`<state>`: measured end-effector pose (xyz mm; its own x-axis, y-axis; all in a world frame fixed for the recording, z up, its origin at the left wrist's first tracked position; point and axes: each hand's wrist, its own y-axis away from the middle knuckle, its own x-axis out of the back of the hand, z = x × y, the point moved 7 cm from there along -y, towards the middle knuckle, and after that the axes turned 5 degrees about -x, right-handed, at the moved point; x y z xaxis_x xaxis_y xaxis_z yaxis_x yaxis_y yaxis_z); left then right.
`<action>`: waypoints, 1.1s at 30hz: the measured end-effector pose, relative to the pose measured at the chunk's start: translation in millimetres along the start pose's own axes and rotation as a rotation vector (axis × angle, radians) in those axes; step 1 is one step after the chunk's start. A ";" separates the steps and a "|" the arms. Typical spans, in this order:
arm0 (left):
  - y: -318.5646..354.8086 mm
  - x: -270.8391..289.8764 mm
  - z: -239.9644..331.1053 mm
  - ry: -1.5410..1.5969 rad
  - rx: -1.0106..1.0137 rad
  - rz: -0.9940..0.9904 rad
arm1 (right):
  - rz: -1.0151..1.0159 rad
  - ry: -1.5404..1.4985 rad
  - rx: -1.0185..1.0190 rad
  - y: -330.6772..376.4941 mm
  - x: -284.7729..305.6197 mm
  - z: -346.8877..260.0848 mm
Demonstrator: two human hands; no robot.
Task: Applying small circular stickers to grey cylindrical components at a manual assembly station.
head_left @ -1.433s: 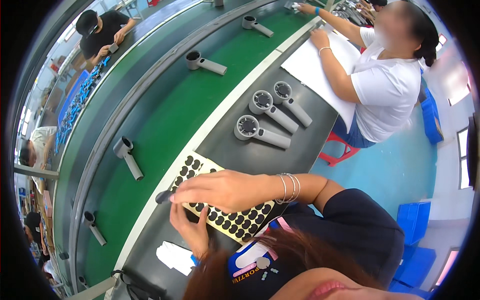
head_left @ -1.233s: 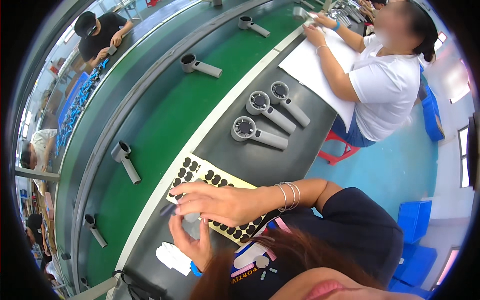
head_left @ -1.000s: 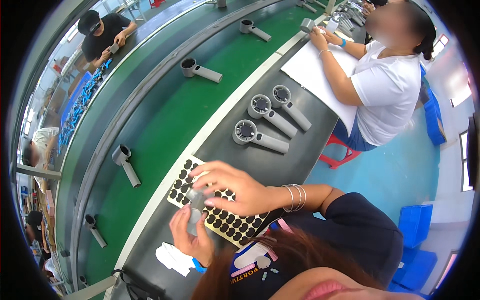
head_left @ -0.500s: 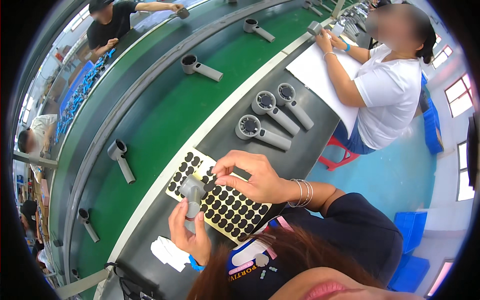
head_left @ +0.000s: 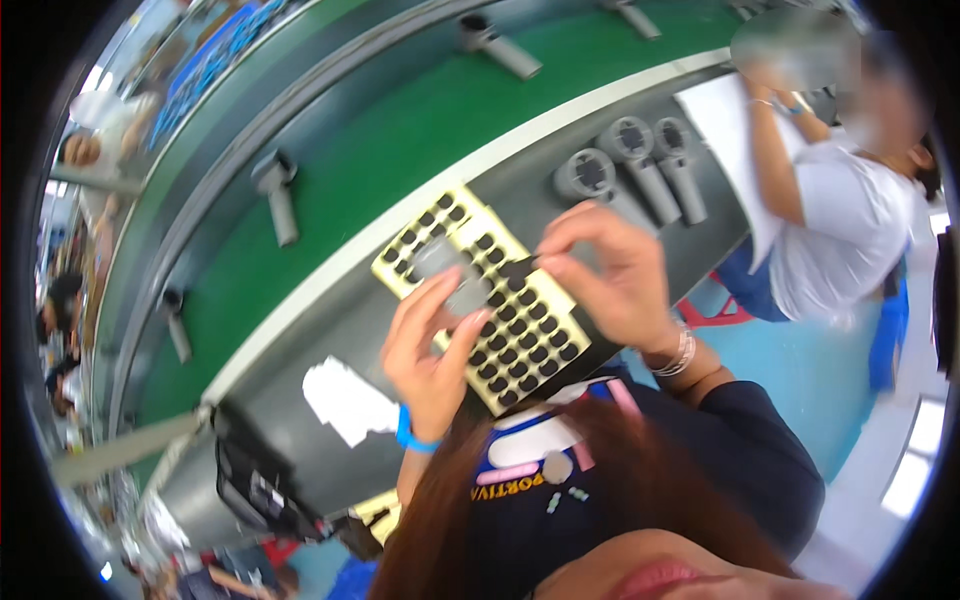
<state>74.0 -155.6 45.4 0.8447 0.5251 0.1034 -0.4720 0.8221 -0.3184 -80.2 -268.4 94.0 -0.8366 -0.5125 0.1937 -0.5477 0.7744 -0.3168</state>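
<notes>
My left hand [head_left: 428, 350] is closed around a grey handheld fan body [head_left: 436, 262], held tilted above the sticker sheet. Between the thumb and forefinger of my right hand [head_left: 615, 275] is a small black sticker [head_left: 517, 272], a short gap to the right of the fan body. Under both hands lies a cream sticker sheet [head_left: 487, 222] with rows of black rounded stickers. Beyond my right hand, three grey fans, a near one [head_left: 588, 176], a middle one [head_left: 645, 175] and a far one [head_left: 684, 170], rest on the dark bench. Motion blurs the picture somewhat.
A green conveyor belt [head_left: 360, 190] with several grey fan bodies runs past the bench's far side. Left of my left hand lies a crumpled white paper or cloth [head_left: 345, 400]; a black bag [head_left: 255, 475] is farther left. A co-worker in white [head_left: 850, 220] sits at right.
The whole view has shifted and turned, so the bench things appear farther right. My right hand has drawn the black sticker away from the fan body, which stays in my left hand.
</notes>
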 end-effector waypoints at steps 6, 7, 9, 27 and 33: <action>-0.8 -7.2 -3.1 0.258 0.031 -0.016 | -0.079 -0.356 -0.154 9.9 -19.5 8.5; -0.2 -7.1 -4.9 0.280 0.044 -0.026 | -0.084 -0.350 -0.184 10.0 -23.4 9.2; 2.4 -4.7 -6.0 0.298 0.063 -0.037 | -0.109 -0.385 -0.204 10.9 -31.7 14.2; 5.1 -3.7 -13.9 0.483 0.137 -0.110 | -0.129 -0.373 -0.263 8.9 -43.7 25.3; 4.3 -4.8 -13.4 0.484 0.128 -0.128 | -0.138 -0.359 -0.272 8.1 -42.8 25.0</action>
<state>71.2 -157.5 31.0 0.9036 0.2815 -0.3231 -0.3587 0.9093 -0.2110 -48.6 -249.4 59.9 -0.7251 -0.6760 -0.1315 -0.6766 0.7348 -0.0470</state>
